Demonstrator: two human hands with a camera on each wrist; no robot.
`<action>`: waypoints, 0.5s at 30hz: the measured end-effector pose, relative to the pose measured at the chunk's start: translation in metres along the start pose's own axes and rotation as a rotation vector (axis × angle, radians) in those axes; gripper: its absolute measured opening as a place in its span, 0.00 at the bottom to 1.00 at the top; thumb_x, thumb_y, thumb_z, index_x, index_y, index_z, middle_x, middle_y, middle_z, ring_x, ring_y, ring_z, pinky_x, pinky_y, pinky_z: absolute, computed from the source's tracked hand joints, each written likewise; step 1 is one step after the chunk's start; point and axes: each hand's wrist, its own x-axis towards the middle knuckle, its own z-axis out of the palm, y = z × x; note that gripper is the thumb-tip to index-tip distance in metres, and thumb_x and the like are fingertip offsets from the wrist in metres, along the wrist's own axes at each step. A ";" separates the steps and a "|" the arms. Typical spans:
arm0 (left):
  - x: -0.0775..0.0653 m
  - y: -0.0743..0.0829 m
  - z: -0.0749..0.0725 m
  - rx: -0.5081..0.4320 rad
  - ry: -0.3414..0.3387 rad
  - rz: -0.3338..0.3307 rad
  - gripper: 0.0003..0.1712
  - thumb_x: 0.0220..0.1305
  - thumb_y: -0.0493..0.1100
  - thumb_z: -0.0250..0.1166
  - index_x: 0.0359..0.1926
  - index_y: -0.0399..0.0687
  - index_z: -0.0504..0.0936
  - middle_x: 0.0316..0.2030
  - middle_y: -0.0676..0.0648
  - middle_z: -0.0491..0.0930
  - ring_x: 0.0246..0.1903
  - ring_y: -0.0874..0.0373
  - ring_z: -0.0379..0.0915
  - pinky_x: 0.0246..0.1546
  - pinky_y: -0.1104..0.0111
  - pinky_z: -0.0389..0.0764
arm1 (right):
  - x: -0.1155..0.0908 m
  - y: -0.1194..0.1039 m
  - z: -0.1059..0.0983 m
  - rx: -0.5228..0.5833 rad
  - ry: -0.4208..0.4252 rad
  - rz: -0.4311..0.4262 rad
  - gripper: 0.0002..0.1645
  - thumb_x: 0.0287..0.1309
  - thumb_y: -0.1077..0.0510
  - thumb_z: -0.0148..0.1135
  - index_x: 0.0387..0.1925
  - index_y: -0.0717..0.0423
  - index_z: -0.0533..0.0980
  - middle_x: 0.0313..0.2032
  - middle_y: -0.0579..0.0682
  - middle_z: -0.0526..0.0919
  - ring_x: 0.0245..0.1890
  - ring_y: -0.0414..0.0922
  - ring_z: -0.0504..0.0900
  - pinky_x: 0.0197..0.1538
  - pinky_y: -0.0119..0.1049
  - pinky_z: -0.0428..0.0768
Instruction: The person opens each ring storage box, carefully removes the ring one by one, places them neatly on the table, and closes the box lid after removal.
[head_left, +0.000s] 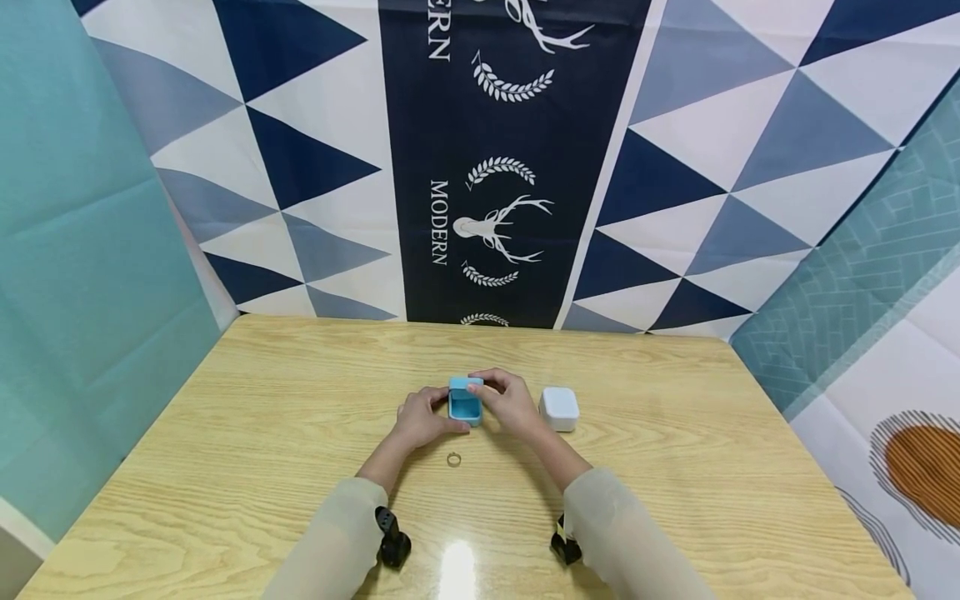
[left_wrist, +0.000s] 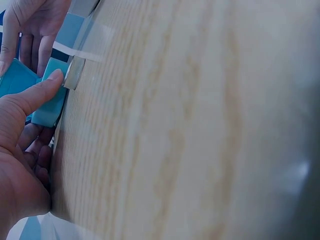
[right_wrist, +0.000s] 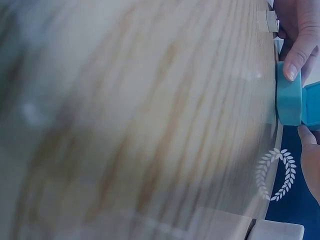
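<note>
At the far left a plain teal cloth (head_left: pixel 97 250) hangs beside the desk (head_left: pixel 247 467). My left sleeve (head_left: pixel 330 537) comes in pale over the wood, with a black device (head_left: pixel 392 542) at its inner edge. My left hand (head_left: pixel 422 419) is clamped on the base of the small blue box (head_left: pixel 466 408), thumb on its near side and fingers along its left and far part.

The ring (head_left: pixel 453 460) lies on the desk just on my side of the box, apart from both hands. The box itself sits on the wood near the middle, its lid raised and its blue inside facing me. Behind the desk hangs a cloth printed with triangles and, on a dark band, deer heads (head_left: pixel 495 229).

My right hand (head_left: pixel 510 400) pinches the raised lid, thumb at its front and fingers behind, so both hands meet at the box. Just right of that hand stands a white rounded block (head_left: pixel 559 408), untouched. Then comes my right sleeve (head_left: pixel 622 529), with another black device (head_left: pixel 565 546) on its inner side; at the far right hangs a patterned cloth (head_left: pixel 862 292).
</note>
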 end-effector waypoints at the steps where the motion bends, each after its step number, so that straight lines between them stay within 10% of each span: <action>1: 0.000 0.000 0.000 0.001 0.000 0.000 0.42 0.41 0.56 0.76 0.59 0.48 0.76 0.57 0.44 0.75 0.60 0.44 0.63 0.54 0.52 0.58 | 0.000 0.000 0.000 0.003 -0.002 0.001 0.16 0.59 0.57 0.61 0.47 0.61 0.79 0.51 0.56 0.80 0.57 0.50 0.75 0.63 0.45 0.69; 15: -0.001 0.002 -0.001 -0.006 -0.008 -0.006 0.42 0.41 0.55 0.76 0.59 0.46 0.76 0.57 0.44 0.75 0.60 0.44 0.63 0.54 0.52 0.58 | -0.018 -0.037 -0.003 -0.014 -0.029 -0.002 0.17 0.59 0.62 0.60 0.48 0.69 0.76 0.51 0.62 0.79 0.59 0.55 0.73 0.64 0.46 0.66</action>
